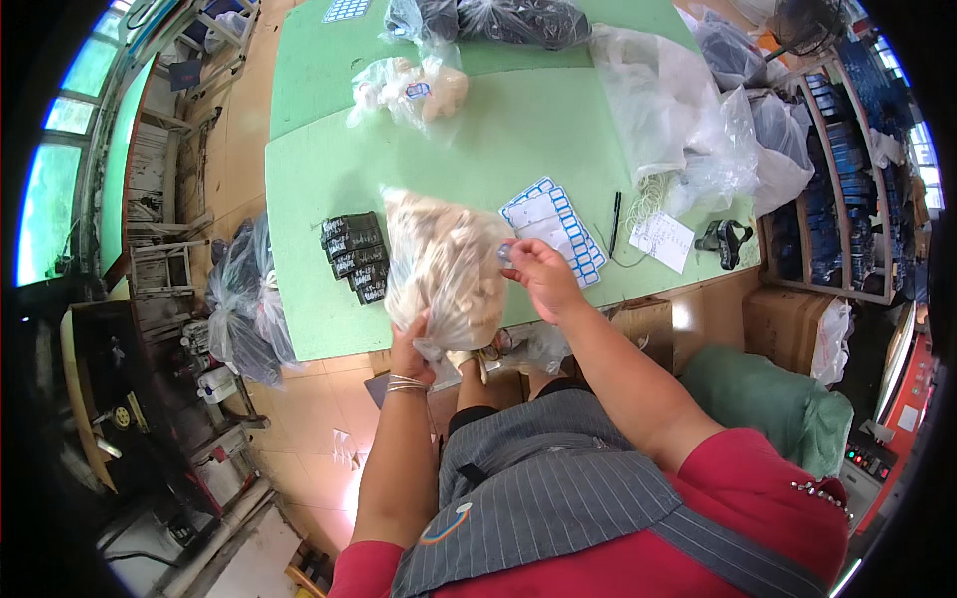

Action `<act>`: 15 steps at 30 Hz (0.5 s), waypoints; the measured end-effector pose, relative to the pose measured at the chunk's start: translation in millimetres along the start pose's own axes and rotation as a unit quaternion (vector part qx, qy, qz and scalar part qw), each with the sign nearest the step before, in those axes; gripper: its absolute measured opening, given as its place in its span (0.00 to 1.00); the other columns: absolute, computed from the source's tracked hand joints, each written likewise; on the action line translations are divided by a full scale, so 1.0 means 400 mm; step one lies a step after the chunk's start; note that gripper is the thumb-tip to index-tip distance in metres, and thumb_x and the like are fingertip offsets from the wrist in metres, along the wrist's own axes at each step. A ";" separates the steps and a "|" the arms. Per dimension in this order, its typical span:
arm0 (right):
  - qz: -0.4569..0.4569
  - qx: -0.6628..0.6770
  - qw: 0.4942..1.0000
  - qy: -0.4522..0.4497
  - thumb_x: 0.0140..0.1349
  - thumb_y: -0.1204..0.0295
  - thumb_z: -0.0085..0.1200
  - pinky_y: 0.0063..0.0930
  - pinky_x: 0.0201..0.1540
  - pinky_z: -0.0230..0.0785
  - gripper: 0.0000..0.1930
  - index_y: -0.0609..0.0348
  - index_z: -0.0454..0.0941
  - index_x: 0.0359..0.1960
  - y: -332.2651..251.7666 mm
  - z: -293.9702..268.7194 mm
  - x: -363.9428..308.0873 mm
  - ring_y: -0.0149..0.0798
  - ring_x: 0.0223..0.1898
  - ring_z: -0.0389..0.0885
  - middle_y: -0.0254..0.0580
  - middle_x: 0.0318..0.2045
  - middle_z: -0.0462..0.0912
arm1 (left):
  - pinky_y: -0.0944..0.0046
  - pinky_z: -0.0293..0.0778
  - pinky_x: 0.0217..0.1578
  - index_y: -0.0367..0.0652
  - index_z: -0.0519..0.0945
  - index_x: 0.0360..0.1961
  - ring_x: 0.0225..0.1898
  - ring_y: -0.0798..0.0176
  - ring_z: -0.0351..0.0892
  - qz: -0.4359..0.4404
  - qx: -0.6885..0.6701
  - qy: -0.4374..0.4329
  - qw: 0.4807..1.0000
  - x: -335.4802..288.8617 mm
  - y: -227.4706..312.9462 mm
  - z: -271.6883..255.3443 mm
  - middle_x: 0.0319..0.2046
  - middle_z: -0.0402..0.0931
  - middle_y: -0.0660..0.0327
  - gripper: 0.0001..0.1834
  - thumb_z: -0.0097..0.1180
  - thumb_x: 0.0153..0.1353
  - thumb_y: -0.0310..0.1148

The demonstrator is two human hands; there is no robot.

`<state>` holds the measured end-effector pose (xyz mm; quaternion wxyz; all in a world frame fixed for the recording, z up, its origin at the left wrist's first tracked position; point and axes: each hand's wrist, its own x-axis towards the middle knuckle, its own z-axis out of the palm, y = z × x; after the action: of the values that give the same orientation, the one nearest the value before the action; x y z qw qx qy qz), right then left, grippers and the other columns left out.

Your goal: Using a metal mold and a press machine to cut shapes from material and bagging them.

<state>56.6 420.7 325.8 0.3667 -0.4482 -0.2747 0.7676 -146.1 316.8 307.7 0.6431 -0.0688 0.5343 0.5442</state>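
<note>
A clear plastic bag full of cream-coloured pieces is lifted at the near edge of the green table. My left hand grips its lower left corner from below, with pale bands round the wrist. At the bag's right side my right hand is closed in a pinch on what looks like a bit of the plastic. What the pieces in the bag are, I cannot make out. Left of the bag lie several stacked black packets with light markings. Sheets of blue-bordered labels lie to its right.
Farther back sit a smaller bag of beige pieces and dark-filled bags. To the right are a black pen, a paper slip, a black tape dispenser and empty plastic bags. A filled bag stands beside the table's left edge.
</note>
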 end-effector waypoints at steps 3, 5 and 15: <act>-0.051 0.090 0.989 0.109 0.64 0.68 0.52 0.31 0.47 0.68 0.10 0.60 0.73 0.42 -0.017 -0.049 -0.035 0.33 0.45 0.73 0.37 0.45 0.75 | 0.56 0.77 0.37 0.43 0.57 0.61 0.41 0.53 0.74 0.126 0.003 -0.011 0.992 -0.065 0.077 0.112 0.49 0.68 0.51 0.38 0.63 0.49 0.26; -0.085 0.060 0.981 0.162 0.65 0.69 0.51 0.32 0.45 0.69 0.09 0.59 0.72 0.42 -0.044 -0.082 -0.081 0.33 0.42 0.75 0.37 0.42 0.76 | 0.51 0.67 0.50 0.47 0.68 0.54 0.47 0.51 0.69 0.456 0.427 0.017 0.781 -0.081 0.075 0.113 0.45 0.69 0.52 0.36 0.64 0.39 0.20; -0.061 -0.007 0.976 0.207 0.63 0.69 0.54 0.27 0.37 0.69 0.09 0.57 0.72 0.41 -0.054 -0.168 -0.169 0.30 0.40 0.75 0.34 0.36 0.77 | 0.54 0.66 0.53 0.50 0.81 0.42 0.54 0.53 0.66 0.421 0.736 -0.074 0.524 -0.081 -0.182 -0.074 0.52 0.67 0.60 0.16 0.52 0.50 0.32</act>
<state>145.4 384.8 344.8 0.4587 -0.5822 -0.2247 0.6326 -102.5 247.7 284.3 0.1982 0.7029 0.6621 0.1681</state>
